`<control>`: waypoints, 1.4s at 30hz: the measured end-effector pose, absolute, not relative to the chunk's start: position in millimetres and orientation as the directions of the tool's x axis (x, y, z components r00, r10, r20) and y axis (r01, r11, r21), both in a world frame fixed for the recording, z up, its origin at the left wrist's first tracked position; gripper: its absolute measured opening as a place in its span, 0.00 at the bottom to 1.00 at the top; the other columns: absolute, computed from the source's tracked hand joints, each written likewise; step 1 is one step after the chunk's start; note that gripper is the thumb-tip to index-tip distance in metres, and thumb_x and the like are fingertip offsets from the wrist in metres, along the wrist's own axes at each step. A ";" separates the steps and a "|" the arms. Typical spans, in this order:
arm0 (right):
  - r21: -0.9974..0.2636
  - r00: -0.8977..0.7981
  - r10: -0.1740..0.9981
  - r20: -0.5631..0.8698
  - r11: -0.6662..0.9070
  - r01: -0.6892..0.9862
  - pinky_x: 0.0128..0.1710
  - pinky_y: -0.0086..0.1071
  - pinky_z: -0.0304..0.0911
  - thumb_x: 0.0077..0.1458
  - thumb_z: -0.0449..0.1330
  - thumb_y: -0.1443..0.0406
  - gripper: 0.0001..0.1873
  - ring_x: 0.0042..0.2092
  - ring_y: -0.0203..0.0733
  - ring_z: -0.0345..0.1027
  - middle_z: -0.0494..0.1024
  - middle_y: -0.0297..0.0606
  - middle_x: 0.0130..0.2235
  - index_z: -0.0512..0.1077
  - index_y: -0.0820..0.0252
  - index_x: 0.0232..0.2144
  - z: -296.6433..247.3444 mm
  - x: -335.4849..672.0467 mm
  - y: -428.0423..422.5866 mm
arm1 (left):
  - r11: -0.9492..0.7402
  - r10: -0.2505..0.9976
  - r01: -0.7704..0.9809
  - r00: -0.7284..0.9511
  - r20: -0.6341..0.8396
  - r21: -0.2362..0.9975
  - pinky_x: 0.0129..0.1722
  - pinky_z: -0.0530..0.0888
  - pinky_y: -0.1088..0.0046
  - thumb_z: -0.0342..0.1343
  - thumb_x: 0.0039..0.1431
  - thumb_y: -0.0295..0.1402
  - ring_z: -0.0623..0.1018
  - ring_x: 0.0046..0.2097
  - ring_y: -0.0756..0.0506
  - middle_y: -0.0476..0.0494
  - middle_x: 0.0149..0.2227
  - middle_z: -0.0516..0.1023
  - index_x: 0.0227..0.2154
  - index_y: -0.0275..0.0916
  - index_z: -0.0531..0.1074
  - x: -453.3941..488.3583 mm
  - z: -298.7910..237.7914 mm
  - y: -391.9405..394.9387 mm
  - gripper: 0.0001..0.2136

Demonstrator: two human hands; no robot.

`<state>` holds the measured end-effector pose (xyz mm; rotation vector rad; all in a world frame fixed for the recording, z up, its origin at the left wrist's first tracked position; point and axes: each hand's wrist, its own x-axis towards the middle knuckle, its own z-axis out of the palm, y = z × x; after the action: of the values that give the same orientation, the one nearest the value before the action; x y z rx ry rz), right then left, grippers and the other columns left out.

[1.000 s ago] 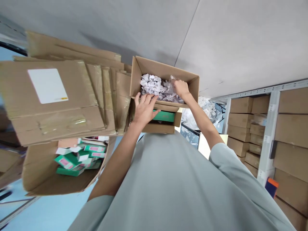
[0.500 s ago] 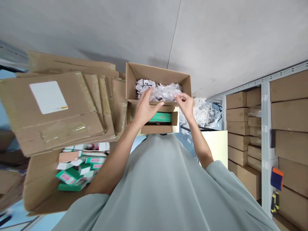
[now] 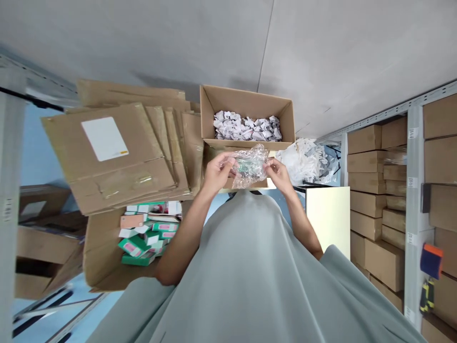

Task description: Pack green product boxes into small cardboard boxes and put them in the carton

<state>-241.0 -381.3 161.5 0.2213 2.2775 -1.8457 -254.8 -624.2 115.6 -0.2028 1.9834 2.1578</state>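
A crumpled sheet of clear bubble wrap (image 3: 251, 166) is stretched between my two hands, in front of a small cardboard box (image 3: 210, 155) that it partly covers. My left hand (image 3: 218, 170) pinches its left edge, and my right hand (image 3: 278, 174) pinches the right one. Green shows through the plastic; I cannot tell whether it is wrapped inside or lies behind in the small box. Just beyond stands a larger open cardboard box (image 3: 246, 100), with crumpled white paper (image 3: 246, 127) across its bottom.
Flattened cartons (image 3: 114, 176) lean at the left above a carton (image 3: 102, 247) of green-and-white small boxes (image 3: 150, 240). A heap of shredded white paper (image 3: 303, 159) sits right of the large box. Shelves with stacked cartons (image 3: 367, 190) stand farther right.
Both hands have lifted the bubble wrap out of the larger box and drawn it back toward my body, over the small box. The view has shifted slightly to the left.
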 end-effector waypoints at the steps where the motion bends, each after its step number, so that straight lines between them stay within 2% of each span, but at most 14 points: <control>1: -0.942 -0.964 -0.008 -0.265 0.216 0.257 0.43 0.32 0.71 0.58 0.71 0.37 0.29 0.45 0.43 0.74 0.79 0.37 0.46 0.73 0.52 0.41 157.2 -236.8 -385.1 | -0.092 0.044 -0.265 -0.964 -0.262 0.960 0.27 0.81 0.71 0.67 0.67 0.60 0.81 0.27 0.47 0.47 0.37 0.84 0.51 0.43 0.76 -251.6 110.4 -623.3 0.26; 4: -0.919 -0.963 -0.002 -0.271 0.297 0.258 0.44 0.34 0.74 0.58 0.75 0.44 0.34 0.48 0.45 0.78 0.81 0.39 0.54 0.71 0.49 0.58 149.8 -225.8 -394.6 | -0.103 0.051 -0.324 -0.946 -0.320 0.940 0.30 0.84 0.69 0.63 0.71 0.58 0.86 0.33 0.44 0.41 0.46 0.87 0.54 0.44 0.75 -242.5 102.3 -622.6 0.24; 6: -0.898 -0.961 0.006 -0.277 0.355 0.261 0.46 0.37 0.76 0.60 0.75 0.47 0.36 0.47 0.46 0.80 0.83 0.40 0.55 0.69 0.49 0.63 146.1 -221.7 -398.1 | -0.077 0.080 -0.317 -0.947 -0.311 0.945 0.35 0.86 0.67 0.63 0.71 0.58 0.89 0.41 0.42 0.34 0.58 0.84 0.62 0.46 0.73 -235.9 104.0 -623.1 0.27; 10: -0.889 -0.952 0.044 -0.304 0.345 0.300 0.48 0.40 0.79 0.62 0.73 0.47 0.32 0.47 0.48 0.83 0.86 0.39 0.51 0.71 0.51 0.61 137.4 -220.6 -397.8 | 0.080 0.117 -0.171 -0.977 -0.179 0.982 0.45 0.89 0.62 0.77 0.57 0.57 0.87 0.56 0.37 0.29 0.79 0.63 0.76 0.53 0.65 -223.6 114.3 -623.5 0.48; 13: -0.878 -0.948 -0.007 -0.320 0.378 0.293 0.49 0.39 0.80 0.61 0.74 0.45 0.37 0.50 0.49 0.82 0.84 0.44 0.57 0.71 0.53 0.64 137.2 -221.4 -390.5 | 0.230 0.168 -0.124 -0.972 -0.165 0.965 0.52 0.88 0.59 0.74 0.60 0.53 0.87 0.53 0.40 0.34 0.75 0.71 0.70 0.48 0.77 -220.9 116.2 -625.9 0.37; 15: -0.852 -0.952 -0.062 -0.299 0.467 0.237 0.50 0.40 0.79 0.58 0.77 0.46 0.47 0.52 0.49 0.81 0.77 0.49 0.68 0.67 0.52 0.72 140.8 -222.1 -382.9 | 0.314 0.199 -0.116 -0.962 -0.185 0.942 0.56 0.87 0.59 0.67 0.67 0.47 0.87 0.52 0.40 0.38 0.64 0.83 0.59 0.44 0.84 -223.0 113.5 -629.1 0.22; 17: -0.822 -0.944 -0.173 -0.283 0.550 0.146 0.52 0.40 0.79 0.60 0.77 0.51 0.51 0.52 0.48 0.80 0.68 0.51 0.75 0.62 0.50 0.78 143.6 -224.1 -375.5 | 0.387 0.237 -0.097 -0.951 -0.200 0.917 0.57 0.85 0.61 0.60 0.70 0.40 0.87 0.53 0.39 0.41 0.55 0.88 0.52 0.43 0.87 -226.4 109.2 -632.2 0.15; 21: -0.710 -0.859 -0.376 -0.348 0.704 -0.021 0.59 0.41 0.75 0.69 0.69 0.62 0.34 0.53 0.48 0.80 0.78 0.46 0.68 0.71 0.52 0.74 136.4 -235.3 -372.1 | 0.517 0.258 -0.065 -0.939 -0.228 0.853 0.54 0.82 0.63 0.56 0.69 0.33 0.86 0.50 0.39 0.43 0.52 0.89 0.60 0.43 0.82 -234.5 98.9 -631.6 0.20; 25: -0.413 -0.877 -0.249 -0.411 0.908 -0.064 0.62 0.42 0.72 0.75 0.63 0.64 0.21 0.59 0.55 0.77 0.81 0.47 0.61 0.78 0.55 0.67 117.3 -254.3 -388.2 | 0.718 0.288 0.109 -0.946 -0.151 0.687 0.61 0.77 0.54 0.49 0.74 0.30 0.82 0.58 0.33 0.35 0.53 0.87 0.58 0.41 0.83 -247.1 84.2 -621.2 0.20; 30: -0.143 -0.854 -0.206 -0.477 0.977 -0.155 0.69 0.48 0.65 0.76 0.63 0.63 0.26 0.69 0.61 0.65 0.72 0.60 0.68 0.73 0.66 0.71 99.7 -267.4 -411.9 | 0.863 0.318 0.207 -0.931 -0.178 0.461 0.64 0.72 0.41 0.55 0.68 0.30 0.74 0.66 0.23 0.23 0.63 0.80 0.53 0.35 0.86 -259.2 67.0 -608.8 0.18; 32: -0.124 -0.858 -0.207 -0.470 0.978 -0.168 0.69 0.49 0.65 0.76 0.62 0.65 0.29 0.69 0.62 0.63 0.72 0.62 0.69 0.69 0.69 0.74 97.5 -264.7 -414.7 | 0.858 0.346 0.246 -0.926 -0.152 0.451 0.66 0.71 0.40 0.58 0.67 0.32 0.72 0.68 0.23 0.21 0.66 0.77 0.58 0.32 0.84 -258.0 64.0 -609.2 0.20; 35: -0.136 -0.879 -0.237 -0.413 0.971 -0.197 0.67 0.49 0.66 0.77 0.59 0.66 0.25 0.67 0.60 0.64 0.73 0.58 0.67 0.71 0.64 0.72 96.4 -255.6 -412.8 | 0.827 0.383 0.309 -0.922 -0.067 0.470 0.69 0.68 0.41 0.58 0.70 0.35 0.70 0.71 0.25 0.24 0.69 0.76 0.64 0.35 0.81 -253.5 60.7 -613.9 0.23; 38: -0.156 -0.863 -0.277 -0.422 0.960 -0.231 0.68 0.46 0.66 0.79 0.54 0.69 0.19 0.66 0.56 0.66 0.75 0.55 0.66 0.77 0.62 0.64 91.5 -248.2 -411.9 | 0.823 0.427 0.332 -0.897 -0.117 0.461 0.67 0.69 0.42 0.54 0.72 0.31 0.73 0.67 0.27 0.27 0.64 0.80 0.58 0.39 0.85 -253.7 54.7 -614.6 0.19; 42: -0.174 -0.816 -0.249 -0.522 0.967 -0.184 0.65 0.40 0.70 0.77 0.49 0.75 0.23 0.67 0.53 0.68 0.76 0.57 0.66 0.81 0.65 0.60 79.5 -248.8 -418.4 | 0.880 0.406 0.274 -0.858 -0.313 0.389 0.63 0.73 0.45 0.48 0.71 0.23 0.80 0.60 0.27 0.23 0.55 0.84 0.47 0.37 0.88 -262.0 46.3 -600.9 0.20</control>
<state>-248.8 -418.4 79.5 -0.3048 2.5488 -0.1553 -262.0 -600.9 46.3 0.5019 2.6584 0.4697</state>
